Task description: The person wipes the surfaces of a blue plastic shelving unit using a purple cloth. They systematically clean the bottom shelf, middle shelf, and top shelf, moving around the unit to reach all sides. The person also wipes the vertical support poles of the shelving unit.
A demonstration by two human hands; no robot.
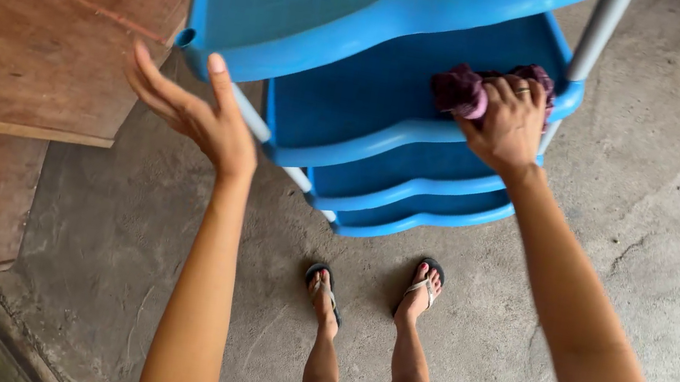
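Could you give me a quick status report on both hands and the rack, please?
Right hand presses maroon cloth on blue rack shelf. Left hand open, by rack corner. Nothing obstructing.

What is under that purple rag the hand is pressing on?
The crumpled purple cloth lies on the second tier of the blue plastic shelf rack, pressed by the right hand. The shelf patch directly beneath is covered, so any dirt there cannot be seen.
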